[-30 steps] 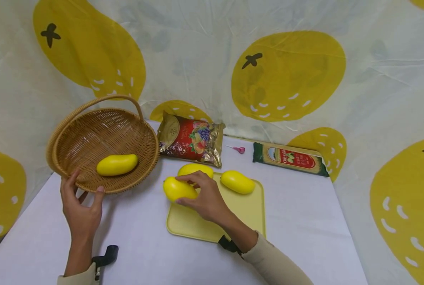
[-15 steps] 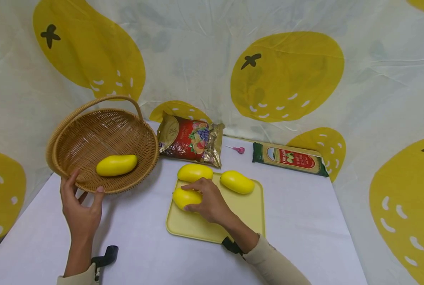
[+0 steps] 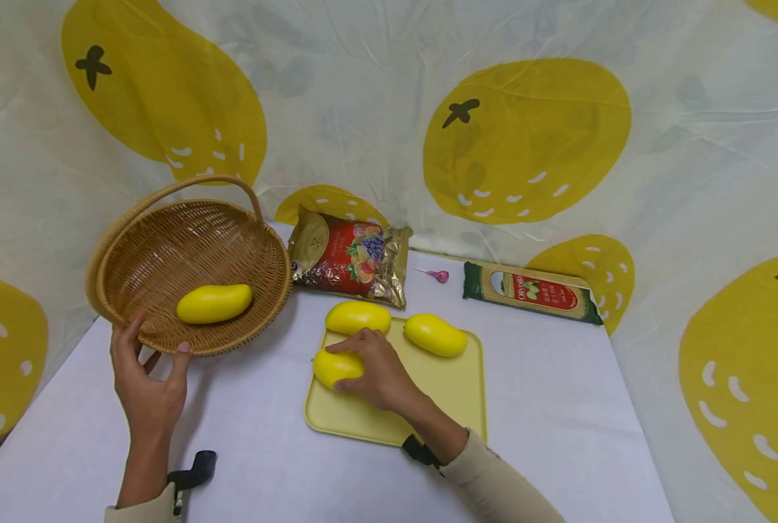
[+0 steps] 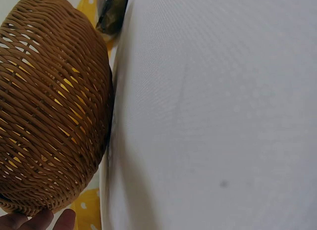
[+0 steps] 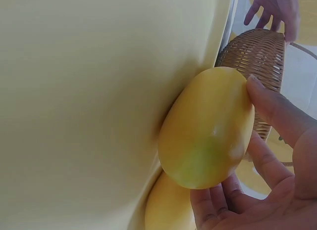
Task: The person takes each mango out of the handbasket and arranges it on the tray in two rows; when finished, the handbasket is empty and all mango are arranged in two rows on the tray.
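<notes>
My left hand (image 3: 150, 385) holds the near rim of a brown wicker basket (image 3: 186, 232), thumb and fingers spread along it. One yellow mango (image 3: 215, 303) lies inside, and an arched handle rises over the basket. In the left wrist view, fingertips (image 4: 64, 220) show under the woven side. My right hand (image 3: 378, 370) grips another mango (image 3: 336, 368) at the left side of a pale yellow tray (image 3: 428, 407). In the right wrist view, thumb and fingers wrap that mango (image 5: 205, 131), close against the tray surface. Two more mangoes, one at back left (image 3: 358, 317) and one at back right (image 3: 436, 335), lie on the tray.
Behind the tray lies a red and gold candy bag (image 3: 352, 254), close to the basket's right side. A small pink-handled tool (image 3: 438, 275) and a green-ended pasta packet (image 3: 532, 292) lie further right. A fruit-patterned curtain (image 3: 362, 94) stands behind the white tabletop (image 3: 558, 407).
My right hand has brought the mango from over the tray's left edge down and toward me, then shifted slightly left. My left hand and the basket have stayed in place.
</notes>
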